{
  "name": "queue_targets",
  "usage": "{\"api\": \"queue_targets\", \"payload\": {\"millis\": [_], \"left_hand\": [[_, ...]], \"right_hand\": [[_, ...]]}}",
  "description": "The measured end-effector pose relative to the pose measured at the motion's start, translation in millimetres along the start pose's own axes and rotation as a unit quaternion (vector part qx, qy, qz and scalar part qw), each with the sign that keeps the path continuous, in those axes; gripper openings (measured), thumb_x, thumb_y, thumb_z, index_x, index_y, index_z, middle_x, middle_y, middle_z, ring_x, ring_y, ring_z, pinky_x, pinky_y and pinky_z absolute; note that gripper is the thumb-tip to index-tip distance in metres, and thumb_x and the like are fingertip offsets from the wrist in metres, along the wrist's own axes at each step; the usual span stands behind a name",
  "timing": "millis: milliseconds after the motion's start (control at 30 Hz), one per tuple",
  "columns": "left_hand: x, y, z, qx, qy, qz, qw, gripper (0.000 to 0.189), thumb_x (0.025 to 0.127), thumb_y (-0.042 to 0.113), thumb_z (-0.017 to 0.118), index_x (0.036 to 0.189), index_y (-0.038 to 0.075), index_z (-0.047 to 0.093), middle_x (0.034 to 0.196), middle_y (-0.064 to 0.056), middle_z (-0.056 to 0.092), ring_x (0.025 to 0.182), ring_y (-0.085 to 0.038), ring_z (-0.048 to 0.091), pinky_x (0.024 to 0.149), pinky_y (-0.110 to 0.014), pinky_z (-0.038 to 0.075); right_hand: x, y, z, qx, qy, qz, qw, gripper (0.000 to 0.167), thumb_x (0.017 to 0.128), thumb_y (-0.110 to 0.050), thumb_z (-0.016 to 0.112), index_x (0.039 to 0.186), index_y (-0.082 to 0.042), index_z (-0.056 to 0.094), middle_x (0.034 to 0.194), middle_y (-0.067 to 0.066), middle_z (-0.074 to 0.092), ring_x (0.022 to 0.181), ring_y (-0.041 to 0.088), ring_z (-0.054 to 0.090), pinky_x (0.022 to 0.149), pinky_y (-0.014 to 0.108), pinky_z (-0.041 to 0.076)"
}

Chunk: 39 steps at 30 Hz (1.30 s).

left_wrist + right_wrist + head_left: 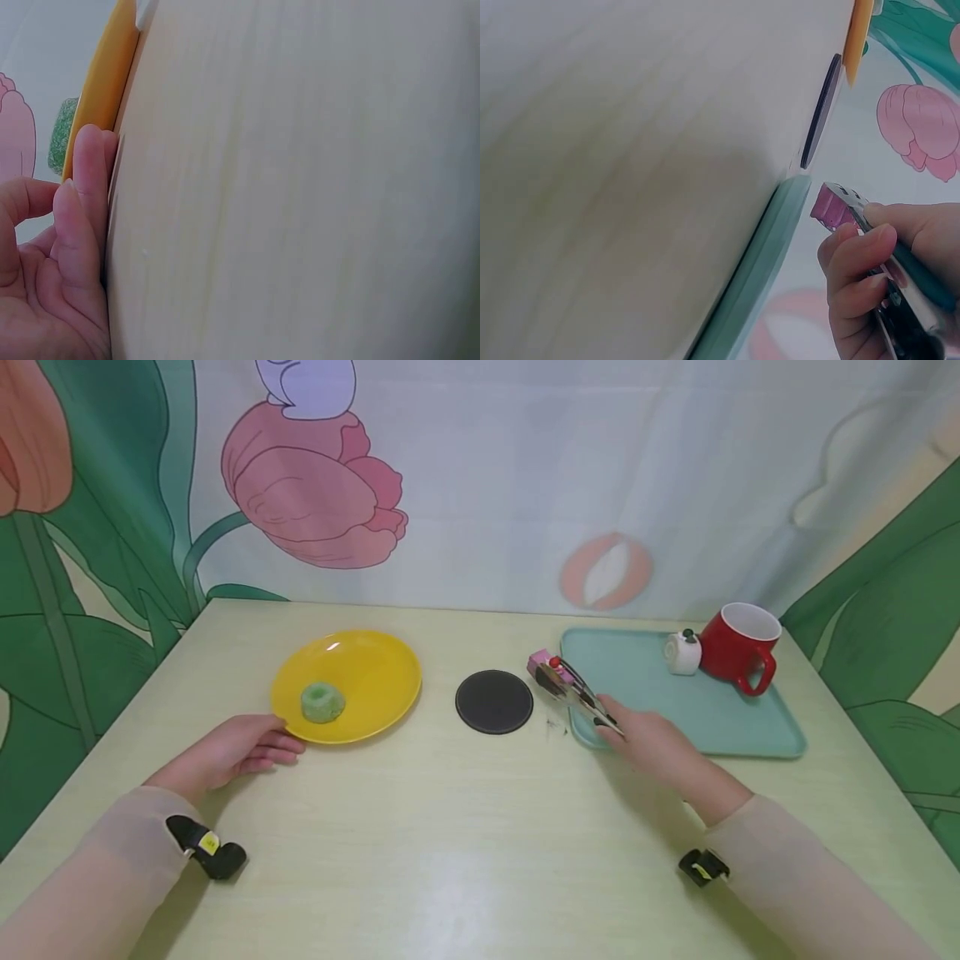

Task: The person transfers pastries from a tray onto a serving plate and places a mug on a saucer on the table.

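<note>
My left hand [243, 750] pinches the near left rim of the yellow plate [378, 681], thumb at the edge and fingers under it in the left wrist view. Toward that side of the plate sits a green, round dessert piece [322, 702] with a dimpled top. My right hand [651, 737] grips a pair of metal tongs [583, 697] with dark parts. Between the tong tips is a small pink cake [537, 661] topped with a red berry-like ball. It is raised above the table, near the tray's left edge and right of the black coaster.
A round black coaster [494, 702] lies mid-table, between plate and tray. On the light-blue tray [630, 647] stand a white roll cake [682, 653] and a red mug [726, 647], handle toward the near right. A printed curtain [480, 485] hangs behind the table.
</note>
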<state>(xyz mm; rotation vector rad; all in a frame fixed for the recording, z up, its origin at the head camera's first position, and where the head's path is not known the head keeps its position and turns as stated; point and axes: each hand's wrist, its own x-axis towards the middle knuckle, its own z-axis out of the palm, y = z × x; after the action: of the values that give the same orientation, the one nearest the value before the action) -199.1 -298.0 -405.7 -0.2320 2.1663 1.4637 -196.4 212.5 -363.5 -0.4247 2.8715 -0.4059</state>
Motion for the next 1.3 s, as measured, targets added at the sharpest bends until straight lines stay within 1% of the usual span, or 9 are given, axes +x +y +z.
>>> {"api": "queue_targets", "payload": {"millis": [67, 100, 200, 233, 300, 433, 600, 967, 1300], "left_hand": [[0.5, -0.4, -0.2, -0.002, -0.002, 0.0, 1.0, 0.052, 0.1, 0.036, 0.036, 0.131, -0.005, 0.043, 0.097, -0.001, 0.069, 0.086, -0.013, 0.065, 0.072, -0.021, 0.051], [0.8, -0.6, -0.5, -0.003, -0.002, 0.0, 1.0, 0.052, 0.1, 0.036, 0.036, 0.131, -0.004, 0.043, 0.097, 0.0, 0.069, 0.086, -0.013, 0.065, 0.072, -0.021, 0.051], [1.3, -0.6, -1.0, -0.005, 0.0, -0.001, 1.0, 0.052, 0.1, 0.037, 0.036, 0.132, -0.004, 0.042, 0.096, 0.0, 0.069, 0.086, -0.013, 0.065, 0.072, -0.021, 0.051], [1.5, -0.6, -1.1, -0.005, 0.0, -0.002, 1.0, 0.052, 0.1, 0.036, 0.036, 0.132, -0.004, 0.041, 0.096, 0.0, 0.069, 0.086, -0.013, 0.065, 0.072, -0.021, 0.051], [1.9, -0.2, -1.1, -0.006, 0.001, -0.006, 1.0, 0.052, 0.1, 0.036, 0.036, 0.132, -0.004, 0.041, 0.096, 0.0, 0.069, 0.086, -0.013, 0.065, 0.073, -0.021, 0.051], [2.0, 0.2, -0.4, -0.003, 0.003, -0.009, 1.0, 0.052, 0.1, 0.036, 0.036, 0.132, -0.004, 0.041, 0.096, 0.0, 0.069, 0.086, -0.014, 0.065, 0.073, -0.021, 0.051], [1.6, 0.0, 0.1, -0.003, 0.002, -0.006, 1.0, 0.052, 0.1, 0.036, 0.036, 0.132, -0.004, 0.041, 0.096, 0.0, 0.069, 0.086, -0.014, 0.065, 0.072, -0.021, 0.051], [1.4, 0.6, -0.5, -0.004, 0.001, -0.003, 1.0, 0.05, 0.1, 0.035, 0.035, 0.13, -0.005, 0.043, 0.095, 0.0, 0.069, 0.086, -0.013, 0.065, 0.072, -0.021, 0.051], [1.8, -0.1, -0.4, 0.003, 0.006, -0.005, 1.0, 0.05, 0.1, 0.036, 0.035, 0.129, -0.004, 0.045, 0.096, -0.001, 0.069, 0.086, -0.014, 0.065, 0.072, -0.021, 0.051]], "right_hand": [[0.9, -1.5, 0.3, 0.0, 0.0, -0.003, 1.0, 0.056, 0.097, -0.025, 0.049, 0.142, 0.002, 0.03, 0.096, 0.026, 0.061, 0.067, 0.024, 0.052, 0.054, 0.034, 0.042], [1.3, -2.1, 0.6, -0.001, 0.002, -0.006, 1.0, 0.056, 0.097, -0.025, 0.049, 0.142, 0.002, 0.03, 0.097, 0.026, 0.061, 0.068, 0.024, 0.053, 0.056, 0.036, 0.044], [2.4, -4.7, 1.3, -0.004, 0.008, -0.017, 0.9998, 0.055, 0.098, -0.025, 0.048, 0.142, 0.003, 0.03, 0.102, 0.029, 0.061, 0.074, 0.026, 0.058, 0.066, 0.042, 0.049], [2.7, -5.6, 1.6, -0.006, 0.01, -0.02, 0.9997, 0.055, 0.098, -0.024, 0.048, 0.142, 0.003, 0.03, 0.107, 0.031, 0.059, 0.079, 0.028, 0.06, 0.07, 0.044, 0.049], [3.5, -7.6, 2.0, -0.008, 0.013, -0.023, 0.9996, 0.055, 0.098, -0.024, 0.048, 0.142, 0.004, 0.03, 0.109, 0.032, 0.058, 0.084, 0.031, 0.062, 0.075, 0.047, 0.049], [5.6, -11.7, 2.1, -0.011, 0.017, -0.029, 0.9994, 0.055, 0.098, -0.024, 0.048, 0.142, 0.004, 0.031, 0.113, 0.033, 0.057, 0.093, 0.038, 0.061, 0.079, 0.05, 0.048], [8.5, -14.8, 3.4, -0.014, 0.023, -0.044, 0.9987, 0.054, 0.098, -0.024, 0.048, 0.141, 0.004, 0.032, 0.112, 0.033, 0.057, 0.095, 0.041, 0.06, 0.083, 0.051, 0.047], [18.4, -27.7, 9.2, -0.022, 0.044, -0.077, 0.9958, 0.052, 0.097, -0.023, 0.049, 0.14, 0.003, 0.036, 0.105, 0.033, 0.06, 0.089, 0.042, 0.062, 0.076, 0.052, 0.049], [23.4, -41.0, 14.5, -0.016, 0.041, -0.085, 0.9954, 0.052, 0.097, -0.024, 0.049, 0.141, 0.001, 0.035, 0.106, 0.031, 0.06, 0.089, 0.042, 0.062, 0.074, 0.052, 0.049]]}}
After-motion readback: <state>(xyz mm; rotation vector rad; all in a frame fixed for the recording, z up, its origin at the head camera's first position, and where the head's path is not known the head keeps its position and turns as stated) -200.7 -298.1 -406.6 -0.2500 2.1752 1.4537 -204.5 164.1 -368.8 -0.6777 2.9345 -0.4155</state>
